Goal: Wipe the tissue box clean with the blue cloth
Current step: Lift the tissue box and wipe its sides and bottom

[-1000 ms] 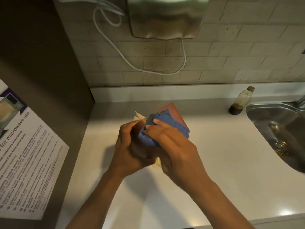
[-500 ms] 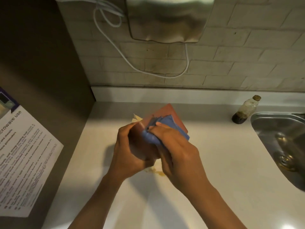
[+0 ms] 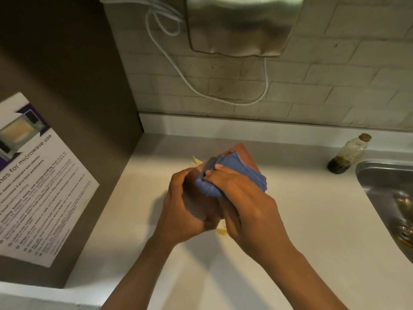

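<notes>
While the tissue box [image 3: 243, 156] is held raised over the pale surface [image 3: 301, 220], a little in front of the tiled wall and well to the left of the sink [image 3: 388, 193], it is being wiped with the folded blue cloth [image 3: 234, 173]. The box is gripped by the left hand [image 3: 185, 209], whose fingers are curled round its near and left faces; the grip is closed on the box. The cloth is pressed flat onto the box's upper face by the right hand [image 3: 248, 209], fingertips bearing on the fold and the rest of the pad trapped under the palm, so that grip is closed on the cloth.

For the step to be done well, the box should probably be held firmly but not crushed, since cardboard is likely to dent. Strokes are best run toward the far corner, still uncovered beyond the cloth, and the box then turned so each face is reached. A tissue [image 3: 196, 161] pokes out at the box's left side and could be snagged. Below the box a yellowish smear [image 3: 222, 230] is seen on the surface; the box is better kept off it.
</notes>
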Available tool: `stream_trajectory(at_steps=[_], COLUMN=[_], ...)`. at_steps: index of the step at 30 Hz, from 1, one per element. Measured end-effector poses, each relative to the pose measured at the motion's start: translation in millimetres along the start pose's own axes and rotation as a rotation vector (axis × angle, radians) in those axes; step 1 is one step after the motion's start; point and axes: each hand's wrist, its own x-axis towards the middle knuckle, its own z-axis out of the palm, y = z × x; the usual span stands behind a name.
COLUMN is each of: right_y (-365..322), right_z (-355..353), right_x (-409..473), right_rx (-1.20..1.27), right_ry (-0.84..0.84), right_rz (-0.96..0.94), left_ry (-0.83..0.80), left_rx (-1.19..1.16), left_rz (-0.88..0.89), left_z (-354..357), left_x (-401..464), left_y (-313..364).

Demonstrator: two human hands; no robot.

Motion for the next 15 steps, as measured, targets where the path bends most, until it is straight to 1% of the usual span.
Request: stream_trajectory(at_steps=[2, 5, 7, 8, 10, 11, 12, 13, 14, 15], right_y=[9.9, 19.7, 15.4, 12.4, -3.1, -14.0, -26.6, -31.4, -28.6, -20.9], right_z=[-7.1, -17.9, -17.9, -18.8, -3.8, 7.8, 16.3, 20.3, 21.7, 18.2], right_x=[1.0, 22.3, 33.1, 33.2, 40.1, 39.1, 37.7, 29.8, 19.3, 6.8], right_rx=[-0.001, 0.029, 0.088, 0.089, 0.108, -0.015, -0.091, -0.136, -0.071, 0.032], right_ry=[0.018, 0.054, 0.054, 0.050, -0.032, -0.115, -0.172, -0.163, -0.112, -0.116], right_rz=[0.067, 0.211, 0.217, 0.167, 0.087, 0.127, 0.240, 0.325, 0.276, 0.166], left_ry=[0.046, 0.055, 0.070, 0.071, 0.037, -0.012, -0.028, -0.020, 0.013, 0.039], left_rx=[0.002, -0.008, -0.005, -0.013, -0.010, 0.020, 0.046, 0.039, 0.047, 0.014], left_rz=[0.027, 0.056, 0.064, 0.055, 0.064, 0.071, 0.096, 0.104, 0.094, 0.061], left_z=[2.7, 0.0, -2.2, -3.6, -0.2, -0.4, 2.7, 5.2, 5.3, 3.7], left_x=[-6.0, -9.5, -7.3, -6.2, -4.1, -4.4, -2.7, -1.5, -0.1, -1.2], left_y=[-2.9, 8.7, 13.3, 12.9, 10.1, 9.5, 11.1, 14.5, 19.7, 23.9])
